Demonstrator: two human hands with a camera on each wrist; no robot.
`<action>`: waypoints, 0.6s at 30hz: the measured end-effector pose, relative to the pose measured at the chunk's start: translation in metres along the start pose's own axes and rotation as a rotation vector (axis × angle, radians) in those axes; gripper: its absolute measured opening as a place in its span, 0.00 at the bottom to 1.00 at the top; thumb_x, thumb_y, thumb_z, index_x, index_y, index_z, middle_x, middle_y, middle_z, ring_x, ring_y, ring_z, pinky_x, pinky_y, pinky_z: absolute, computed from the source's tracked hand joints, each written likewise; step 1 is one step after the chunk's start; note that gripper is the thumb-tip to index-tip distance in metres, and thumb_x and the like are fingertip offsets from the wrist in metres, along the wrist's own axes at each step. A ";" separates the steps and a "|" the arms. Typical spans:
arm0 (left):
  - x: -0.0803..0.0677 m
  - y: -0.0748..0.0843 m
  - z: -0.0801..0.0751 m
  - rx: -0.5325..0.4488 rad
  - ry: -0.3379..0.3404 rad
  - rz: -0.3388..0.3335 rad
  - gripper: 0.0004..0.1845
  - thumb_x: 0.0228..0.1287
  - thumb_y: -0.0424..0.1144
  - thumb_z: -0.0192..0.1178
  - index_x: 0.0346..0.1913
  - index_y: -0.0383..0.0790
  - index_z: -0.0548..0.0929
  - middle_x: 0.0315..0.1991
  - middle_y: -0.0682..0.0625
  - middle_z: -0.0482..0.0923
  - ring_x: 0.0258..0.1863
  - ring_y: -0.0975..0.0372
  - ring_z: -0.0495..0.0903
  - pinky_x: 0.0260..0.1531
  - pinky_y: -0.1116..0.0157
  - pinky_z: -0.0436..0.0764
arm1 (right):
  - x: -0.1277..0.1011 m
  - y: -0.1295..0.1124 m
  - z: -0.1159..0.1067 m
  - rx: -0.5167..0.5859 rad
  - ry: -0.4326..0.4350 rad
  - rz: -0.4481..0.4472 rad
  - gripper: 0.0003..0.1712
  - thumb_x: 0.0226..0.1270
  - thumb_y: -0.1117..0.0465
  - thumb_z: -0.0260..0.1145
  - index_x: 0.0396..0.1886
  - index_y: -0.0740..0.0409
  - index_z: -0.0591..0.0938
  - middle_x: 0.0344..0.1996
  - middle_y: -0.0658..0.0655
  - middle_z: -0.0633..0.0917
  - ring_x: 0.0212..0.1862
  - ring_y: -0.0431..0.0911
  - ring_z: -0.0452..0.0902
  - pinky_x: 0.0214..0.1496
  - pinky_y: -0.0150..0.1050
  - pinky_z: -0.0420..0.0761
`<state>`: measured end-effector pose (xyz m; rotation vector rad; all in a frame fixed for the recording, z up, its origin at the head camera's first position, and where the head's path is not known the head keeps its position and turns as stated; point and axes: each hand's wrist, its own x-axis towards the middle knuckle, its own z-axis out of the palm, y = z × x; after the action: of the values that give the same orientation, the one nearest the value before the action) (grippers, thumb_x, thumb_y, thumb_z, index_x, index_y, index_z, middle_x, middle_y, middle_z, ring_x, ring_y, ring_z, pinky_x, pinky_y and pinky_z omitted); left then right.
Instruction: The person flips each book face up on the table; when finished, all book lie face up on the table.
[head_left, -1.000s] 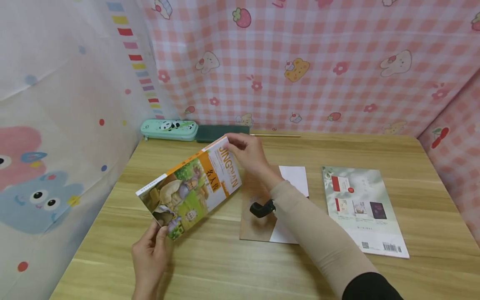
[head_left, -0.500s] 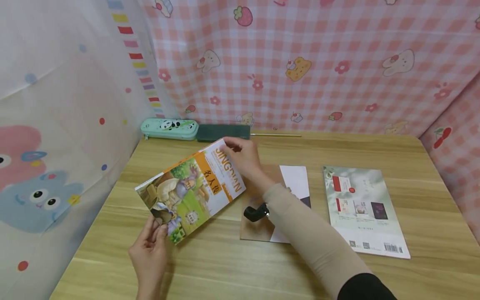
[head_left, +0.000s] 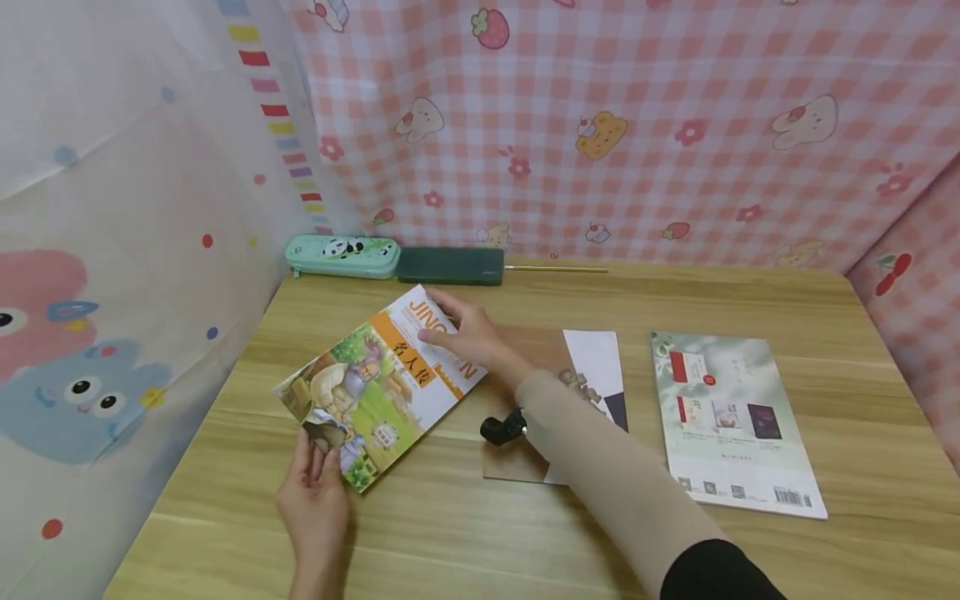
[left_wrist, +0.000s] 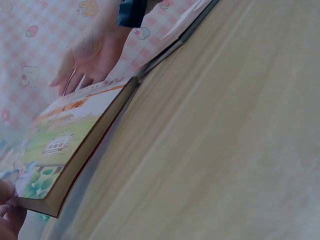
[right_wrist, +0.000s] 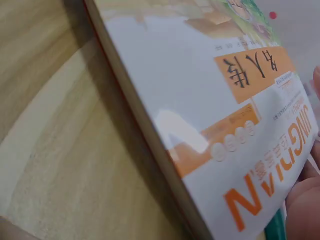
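Orange-and-white, the book (head_left: pixel 380 385) now lies lower and flatter than a second ago, near the left part of the table (head_left: pixel 480 533). In the head view my right hand (head_left: pixel 465 332) has come off the far edge and rests with fingers straight on the cover, while my left hand (head_left: pixel 315 492) pinches the near corner. The left wrist view shows the spine almost down on the wood. The right wrist view shows the cover close up. I judge the book nearly set down.

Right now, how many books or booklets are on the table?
3: the illustrated book under both hands at left, a brown-and-white booklet partly hidden under the right forearm, and a pale green magazine at right.
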<state>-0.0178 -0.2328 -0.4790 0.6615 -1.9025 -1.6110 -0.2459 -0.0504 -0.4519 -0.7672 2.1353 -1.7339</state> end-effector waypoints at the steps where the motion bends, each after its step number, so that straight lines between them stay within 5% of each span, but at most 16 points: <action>1: 0.000 -0.001 0.000 0.012 -0.005 -0.002 0.34 0.66 0.15 0.54 0.74 0.27 0.59 0.68 0.26 0.61 0.69 0.40 0.64 0.57 0.78 0.72 | 0.001 0.001 0.001 -0.011 -0.012 0.007 0.42 0.68 0.56 0.72 0.78 0.52 0.65 0.74 0.54 0.70 0.71 0.47 0.68 0.71 0.37 0.71; 6: 0.001 -0.005 0.002 0.067 -0.035 -0.031 0.33 0.67 0.16 0.54 0.74 0.24 0.58 0.68 0.24 0.62 0.68 0.39 0.65 0.56 0.79 0.72 | 0.006 0.010 0.004 -0.088 -0.067 0.034 0.40 0.68 0.56 0.73 0.76 0.57 0.68 0.75 0.56 0.68 0.76 0.46 0.59 0.76 0.35 0.62; 11: 0.002 -0.006 0.000 0.108 -0.075 -0.134 0.33 0.69 0.19 0.54 0.74 0.23 0.57 0.70 0.24 0.59 0.70 0.40 0.64 0.57 0.75 0.72 | 0.009 0.020 0.004 -0.197 -0.143 0.070 0.38 0.67 0.55 0.73 0.74 0.58 0.70 0.75 0.57 0.68 0.77 0.47 0.58 0.77 0.36 0.60; 18: 0.004 -0.002 -0.002 0.166 -0.081 -0.195 0.32 0.74 0.27 0.54 0.75 0.25 0.56 0.73 0.29 0.57 0.73 0.45 0.62 0.63 0.72 0.69 | 0.011 0.021 0.006 -0.279 -0.205 0.098 0.42 0.67 0.51 0.73 0.76 0.56 0.68 0.75 0.56 0.68 0.77 0.48 0.58 0.77 0.38 0.61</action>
<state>-0.0188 -0.2374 -0.4803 0.8875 -2.1031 -1.6294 -0.2567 -0.0585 -0.4727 -0.8539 2.2540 -1.2656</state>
